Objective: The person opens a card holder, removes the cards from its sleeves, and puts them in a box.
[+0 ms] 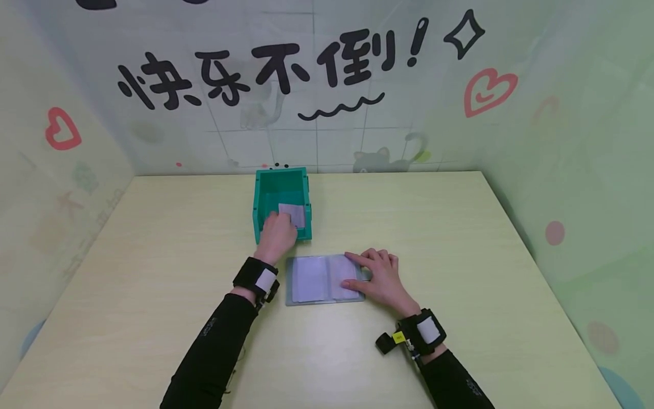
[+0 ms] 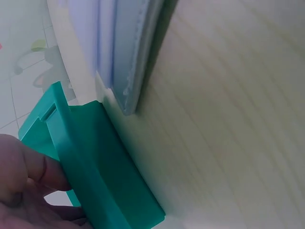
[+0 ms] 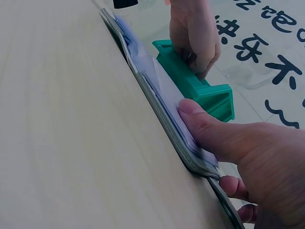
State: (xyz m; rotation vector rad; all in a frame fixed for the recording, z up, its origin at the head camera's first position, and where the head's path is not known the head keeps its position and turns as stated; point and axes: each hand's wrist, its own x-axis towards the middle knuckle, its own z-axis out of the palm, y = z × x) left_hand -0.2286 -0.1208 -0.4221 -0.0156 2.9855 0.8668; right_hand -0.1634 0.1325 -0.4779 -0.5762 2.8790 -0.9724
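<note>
An open card holder (image 1: 327,278) with clear sleeves and a grey-blue cover lies flat on the table. My right hand (image 1: 380,278) holds its right side. In the right wrist view the thumb (image 3: 195,114) presses on the sleeved pages, while other fingers sit by the cover's edge. Behind the holder stands a green plastic bin (image 1: 281,184). My left hand (image 1: 277,234) reaches over its near wall, fingers bent down inside. A pale purple card (image 1: 292,213) shows in the bin beside those fingers. Whether they grip it is hidden.
The light wooden table (image 1: 153,272) carries the bin near its back edge. A printed backdrop (image 1: 327,142) with dark lettering stands behind, and pale green side panels (image 1: 577,227) flank the table.
</note>
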